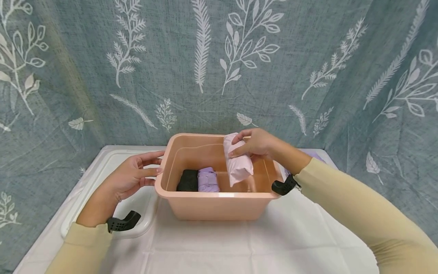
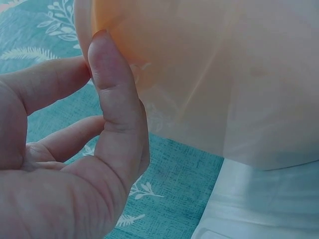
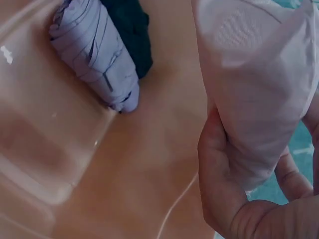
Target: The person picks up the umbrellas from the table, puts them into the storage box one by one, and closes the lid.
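My right hand (image 1: 258,144) grips a pale pink rolled cloth (image 1: 239,167) and holds it tilted over the right half of a peach plastic tub (image 1: 219,205). In the right wrist view the thumb and fingers close round the pink cloth (image 3: 259,89). My left hand (image 1: 131,176) pinches the tub's left rim between thumb and fingers, seen closely at the rim (image 2: 83,25) in the left wrist view. Inside the tub, at the left, a dark rolled cloth (image 1: 188,180) lies side by side with a lilac rolled cloth (image 1: 208,180).
A white lid-like tray (image 1: 137,213) lies left of the tub, under the left forearm. Something lilac (image 1: 313,154) lies behind the right forearm at the right of the white-covered table (image 1: 212,247). A patterned blue-green curtain (image 1: 171,68) hangs right behind.
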`<act>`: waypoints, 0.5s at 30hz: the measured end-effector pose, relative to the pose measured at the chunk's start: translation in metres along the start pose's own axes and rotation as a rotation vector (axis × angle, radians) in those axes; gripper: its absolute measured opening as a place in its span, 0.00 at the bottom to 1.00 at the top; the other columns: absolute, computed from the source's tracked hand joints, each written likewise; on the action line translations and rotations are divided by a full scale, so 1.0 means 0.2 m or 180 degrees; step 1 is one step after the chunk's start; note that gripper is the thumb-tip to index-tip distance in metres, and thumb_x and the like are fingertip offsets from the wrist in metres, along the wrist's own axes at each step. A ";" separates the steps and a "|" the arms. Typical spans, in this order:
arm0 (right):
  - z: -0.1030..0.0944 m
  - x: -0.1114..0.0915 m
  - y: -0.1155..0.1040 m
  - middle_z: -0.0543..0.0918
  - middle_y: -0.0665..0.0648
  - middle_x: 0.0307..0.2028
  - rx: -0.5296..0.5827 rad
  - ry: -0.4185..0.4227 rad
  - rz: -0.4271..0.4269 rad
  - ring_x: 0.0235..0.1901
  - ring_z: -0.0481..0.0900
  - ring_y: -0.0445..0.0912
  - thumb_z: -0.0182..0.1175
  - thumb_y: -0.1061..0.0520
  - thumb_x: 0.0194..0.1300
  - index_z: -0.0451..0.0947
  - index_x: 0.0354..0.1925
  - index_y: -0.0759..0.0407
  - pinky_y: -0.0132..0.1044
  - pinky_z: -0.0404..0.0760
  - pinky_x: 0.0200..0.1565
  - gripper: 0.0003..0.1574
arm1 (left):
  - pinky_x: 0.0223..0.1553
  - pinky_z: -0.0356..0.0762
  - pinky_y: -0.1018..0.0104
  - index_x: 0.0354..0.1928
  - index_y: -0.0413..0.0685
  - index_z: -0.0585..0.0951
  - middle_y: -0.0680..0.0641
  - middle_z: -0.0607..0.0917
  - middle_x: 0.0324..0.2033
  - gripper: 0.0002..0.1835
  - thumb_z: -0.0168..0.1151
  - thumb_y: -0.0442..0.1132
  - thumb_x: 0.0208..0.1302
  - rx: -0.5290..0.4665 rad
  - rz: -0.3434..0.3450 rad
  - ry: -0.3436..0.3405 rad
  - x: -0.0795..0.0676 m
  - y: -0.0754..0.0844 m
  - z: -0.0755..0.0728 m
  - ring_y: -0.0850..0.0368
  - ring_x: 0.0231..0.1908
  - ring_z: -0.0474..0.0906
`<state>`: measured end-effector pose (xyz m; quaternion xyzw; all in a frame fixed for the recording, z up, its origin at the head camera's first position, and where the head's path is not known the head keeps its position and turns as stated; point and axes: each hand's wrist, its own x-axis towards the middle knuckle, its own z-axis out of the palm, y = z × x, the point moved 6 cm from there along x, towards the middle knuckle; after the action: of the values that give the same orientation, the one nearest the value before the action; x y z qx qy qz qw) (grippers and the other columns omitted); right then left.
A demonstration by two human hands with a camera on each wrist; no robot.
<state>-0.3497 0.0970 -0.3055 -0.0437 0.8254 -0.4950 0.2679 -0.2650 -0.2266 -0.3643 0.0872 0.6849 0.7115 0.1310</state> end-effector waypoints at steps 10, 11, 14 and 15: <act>0.14 0.13 -0.02 0.76 0.62 0.49 -0.0257 -0.0506 0.0291 0.27 0.82 0.47 0.78 0.65 0.55 0.80 0.50 0.60 0.38 0.88 0.33 0.25 | 0.43 0.89 0.62 0.79 0.37 0.58 0.51 0.79 0.50 0.39 0.64 0.29 0.70 -0.0005 -0.0029 0.0024 0.01 0.01 -0.01 0.60 0.45 0.86; 0.15 0.14 -0.01 0.76 0.62 0.49 -0.0289 -0.0560 0.0322 0.27 0.82 0.47 0.77 0.66 0.55 0.80 0.50 0.60 0.38 0.88 0.32 0.25 | 0.43 0.89 0.62 0.79 0.37 0.59 0.51 0.79 0.50 0.39 0.64 0.29 0.70 -0.0006 -0.0033 0.0025 0.01 0.01 -0.01 0.60 0.45 0.86; 0.18 0.19 0.02 0.78 0.62 0.49 -0.0396 -0.0685 0.0403 0.29 0.82 0.46 0.76 0.65 0.57 0.79 0.52 0.61 0.37 0.87 0.32 0.25 | 0.43 0.89 0.62 0.79 0.37 0.58 0.51 0.79 0.50 0.39 0.63 0.29 0.70 -0.0009 -0.0037 0.0019 0.01 0.01 -0.01 0.60 0.44 0.86; 0.19 0.20 0.03 0.78 0.62 0.49 -0.0414 -0.0725 0.0437 0.30 0.82 0.47 0.75 0.66 0.58 0.78 0.52 0.61 0.38 0.87 0.33 0.25 | 0.43 0.89 0.62 0.79 0.36 0.58 0.51 0.79 0.50 0.39 0.63 0.29 0.70 -0.0013 -0.0039 0.0015 0.01 0.01 0.00 0.59 0.44 0.86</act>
<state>-0.3646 0.0566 -0.3408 -0.0603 0.8211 -0.4127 0.3897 -0.2669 -0.2267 -0.3627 0.0811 0.6842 0.7123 0.1339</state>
